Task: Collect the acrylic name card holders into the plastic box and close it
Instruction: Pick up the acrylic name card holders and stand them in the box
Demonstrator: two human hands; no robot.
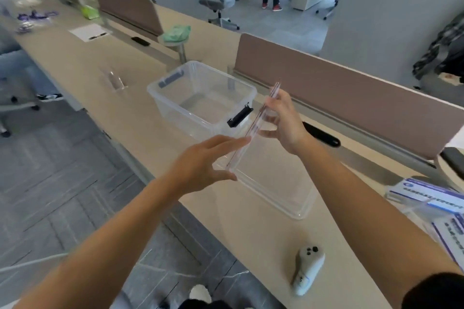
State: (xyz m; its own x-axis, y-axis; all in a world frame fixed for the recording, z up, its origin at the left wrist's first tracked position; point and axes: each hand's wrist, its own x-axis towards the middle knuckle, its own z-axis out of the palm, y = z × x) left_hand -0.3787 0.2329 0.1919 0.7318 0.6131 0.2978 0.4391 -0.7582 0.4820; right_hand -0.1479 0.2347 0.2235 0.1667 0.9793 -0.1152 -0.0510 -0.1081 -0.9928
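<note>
1. My right hand (281, 120) grips the clear flat acrylic name card holder (241, 149), which is tilted edge-on.
2. My left hand (200, 163) touches its lower end with straight fingers.
3. The clear plastic box (175, 105) stands open just beyond my hands.

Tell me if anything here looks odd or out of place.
Nothing looks damaged or spilled. One acrylic holder stands alone left of the open plastic box, and the right hand grips a second holder, tilted, the left hand touching it.
</note>
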